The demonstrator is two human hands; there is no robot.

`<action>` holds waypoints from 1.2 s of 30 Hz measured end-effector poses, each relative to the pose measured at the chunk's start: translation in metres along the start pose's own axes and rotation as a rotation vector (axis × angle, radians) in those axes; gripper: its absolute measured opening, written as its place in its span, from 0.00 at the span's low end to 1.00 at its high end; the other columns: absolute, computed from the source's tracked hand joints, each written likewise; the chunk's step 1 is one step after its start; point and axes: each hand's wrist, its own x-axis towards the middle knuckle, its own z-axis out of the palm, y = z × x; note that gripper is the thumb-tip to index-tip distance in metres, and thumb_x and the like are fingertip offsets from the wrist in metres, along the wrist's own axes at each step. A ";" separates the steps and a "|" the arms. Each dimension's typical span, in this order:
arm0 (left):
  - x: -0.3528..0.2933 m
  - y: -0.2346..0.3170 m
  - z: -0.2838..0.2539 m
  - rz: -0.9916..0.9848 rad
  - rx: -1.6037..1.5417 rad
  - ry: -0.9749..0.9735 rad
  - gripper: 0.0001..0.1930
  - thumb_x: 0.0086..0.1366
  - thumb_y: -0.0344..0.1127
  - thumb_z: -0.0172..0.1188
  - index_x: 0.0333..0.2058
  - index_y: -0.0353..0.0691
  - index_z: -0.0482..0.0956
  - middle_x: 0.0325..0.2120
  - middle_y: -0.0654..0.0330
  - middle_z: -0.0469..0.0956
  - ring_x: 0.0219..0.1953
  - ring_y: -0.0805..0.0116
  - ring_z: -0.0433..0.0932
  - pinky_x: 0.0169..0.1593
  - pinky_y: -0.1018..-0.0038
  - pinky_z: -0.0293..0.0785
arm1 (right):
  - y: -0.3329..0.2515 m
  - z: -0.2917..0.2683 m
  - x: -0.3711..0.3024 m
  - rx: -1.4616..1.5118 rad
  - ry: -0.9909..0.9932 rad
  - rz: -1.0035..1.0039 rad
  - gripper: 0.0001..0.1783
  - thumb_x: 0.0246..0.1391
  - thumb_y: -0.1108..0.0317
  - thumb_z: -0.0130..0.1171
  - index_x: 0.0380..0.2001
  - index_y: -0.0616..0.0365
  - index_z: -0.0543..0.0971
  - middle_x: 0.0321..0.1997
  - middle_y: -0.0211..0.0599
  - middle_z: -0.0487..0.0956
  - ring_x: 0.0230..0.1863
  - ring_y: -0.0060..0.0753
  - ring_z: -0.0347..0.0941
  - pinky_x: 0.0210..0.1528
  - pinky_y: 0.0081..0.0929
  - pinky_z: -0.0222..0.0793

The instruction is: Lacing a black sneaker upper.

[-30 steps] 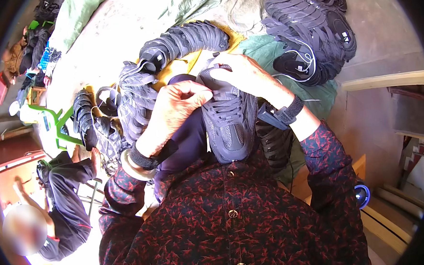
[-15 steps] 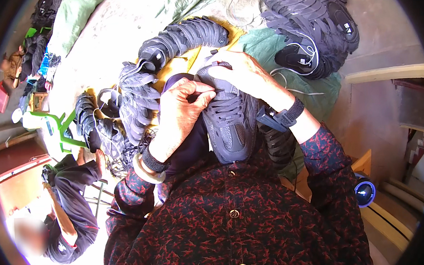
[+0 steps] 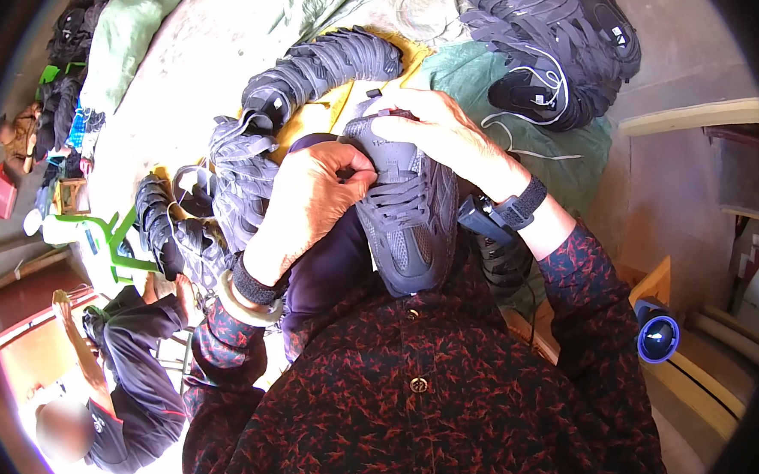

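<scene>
A dark grey and black sneaker (image 3: 405, 236) rests in my lap, its toe toward my body and its laces facing up. My right hand (image 3: 432, 131) grips it at the ankle end, with the thumb on the tongue and the fingers over the far side. At the left edge of the lacing, my left hand (image 3: 313, 189) is closed in a pinch of thumb and forefinger. Whatever lies between those fingertips is too small to make out. The laces cross the upper in several rows below the tongue.
Curved rows of black sneakers (image 3: 328, 68) lie beyond my hands on yellow cloth. A larger pile of sneakers (image 3: 550, 48) sits far right on green sheeting (image 3: 594, 153). At left are a green stool (image 3: 109, 238) and a seated person (image 3: 138, 378). A blue-rimmed cylinder (image 3: 657, 334) stands at right.
My left hand has moved slightly left and down, from over the tongue to the lacing's left edge, still pinched. My right hand keeps its grip. The seated person has raised a hand.
</scene>
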 end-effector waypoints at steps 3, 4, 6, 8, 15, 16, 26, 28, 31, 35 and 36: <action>0.001 -0.002 0.002 0.014 -0.057 -0.024 0.03 0.60 0.26 0.67 0.33 0.35 0.85 0.24 0.61 0.80 0.27 0.78 0.74 0.34 0.77 0.72 | 0.004 0.002 0.003 0.005 -0.005 -0.006 0.18 0.59 0.62 0.60 0.46 0.63 0.81 0.48 0.41 0.82 0.51 0.36 0.76 0.57 0.31 0.69; 0.000 -0.004 0.005 -0.022 -0.127 -0.008 0.03 0.60 0.26 0.67 0.33 0.35 0.85 0.24 0.62 0.80 0.28 0.79 0.74 0.34 0.77 0.71 | 0.005 0.002 0.004 -0.011 -0.014 -0.008 0.17 0.59 0.62 0.59 0.46 0.63 0.81 0.48 0.42 0.82 0.51 0.36 0.76 0.57 0.31 0.69; 0.001 -0.007 0.007 -0.062 -0.197 0.003 0.03 0.61 0.26 0.67 0.33 0.34 0.84 0.24 0.63 0.79 0.28 0.80 0.73 0.34 0.78 0.71 | 0.006 0.002 0.003 -0.023 -0.005 -0.023 0.17 0.59 0.62 0.59 0.46 0.63 0.82 0.47 0.42 0.82 0.51 0.36 0.77 0.57 0.31 0.70; 0.003 -0.009 0.004 -0.002 -0.123 -0.030 0.03 0.62 0.26 0.67 0.34 0.33 0.84 0.25 0.64 0.80 0.28 0.81 0.73 0.34 0.79 0.71 | 0.006 0.002 0.003 -0.036 0.003 -0.041 0.17 0.59 0.62 0.59 0.46 0.63 0.82 0.47 0.42 0.82 0.51 0.36 0.77 0.56 0.31 0.70; 0.002 -0.011 0.028 -0.126 -0.409 0.062 0.04 0.64 0.27 0.68 0.36 0.34 0.84 0.30 0.66 0.82 0.34 0.82 0.77 0.40 0.82 0.74 | 0.012 0.003 0.005 -0.034 0.001 -0.030 0.16 0.60 0.63 0.59 0.46 0.61 0.82 0.44 0.40 0.82 0.49 0.34 0.77 0.55 0.30 0.70; 0.002 -0.011 0.028 -0.125 -0.409 0.061 0.04 0.64 0.27 0.68 0.36 0.34 0.84 0.30 0.66 0.82 0.34 0.82 0.77 0.40 0.82 0.74 | 0.014 0.003 0.005 -0.058 0.006 -0.066 0.17 0.60 0.63 0.59 0.47 0.61 0.82 0.44 0.40 0.82 0.48 0.34 0.77 0.55 0.30 0.70; -0.012 -0.001 0.016 -0.052 -0.120 0.089 0.03 0.63 0.25 0.65 0.35 0.34 0.79 0.27 0.63 0.79 0.29 0.80 0.76 0.35 0.79 0.75 | 0.004 -0.005 -0.029 0.077 0.154 -0.043 0.11 0.58 0.68 0.62 0.44 0.57 0.79 0.51 0.40 0.78 0.52 0.43 0.74 0.58 0.37 0.69; -0.013 -0.001 0.021 -0.088 -0.178 0.127 0.04 0.64 0.27 0.66 0.35 0.36 0.80 0.28 0.66 0.78 0.31 0.82 0.74 0.36 0.80 0.73 | -0.002 -0.009 -0.039 -0.269 0.109 -0.164 0.08 0.56 0.70 0.63 0.39 0.57 0.78 0.54 0.43 0.76 0.57 0.46 0.71 0.62 0.38 0.67; -0.010 -0.008 0.033 -0.007 -0.145 0.203 0.04 0.63 0.27 0.67 0.35 0.35 0.81 0.27 0.66 0.79 0.30 0.82 0.75 0.35 0.81 0.74 | -0.007 -0.007 -0.044 -0.281 0.105 -0.169 0.06 0.55 0.71 0.63 0.37 0.56 0.78 0.62 0.48 0.73 0.64 0.49 0.69 0.64 0.39 0.66; -0.007 -0.006 0.040 0.014 -0.133 0.264 0.05 0.63 0.27 0.68 0.34 0.34 0.81 0.27 0.66 0.80 0.30 0.82 0.75 0.36 0.82 0.75 | -0.006 -0.006 -0.046 -0.281 0.091 -0.165 0.07 0.54 0.72 0.65 0.36 0.57 0.79 0.62 0.50 0.73 0.65 0.52 0.67 0.66 0.42 0.64; -0.008 -0.006 0.039 0.013 -0.132 0.265 0.05 0.63 0.27 0.68 0.34 0.34 0.81 0.27 0.66 0.80 0.30 0.82 0.75 0.36 0.82 0.75 | -0.005 -0.006 -0.046 -0.287 0.074 -0.165 0.06 0.55 0.71 0.64 0.35 0.57 0.79 0.61 0.52 0.72 0.66 0.53 0.65 0.68 0.43 0.62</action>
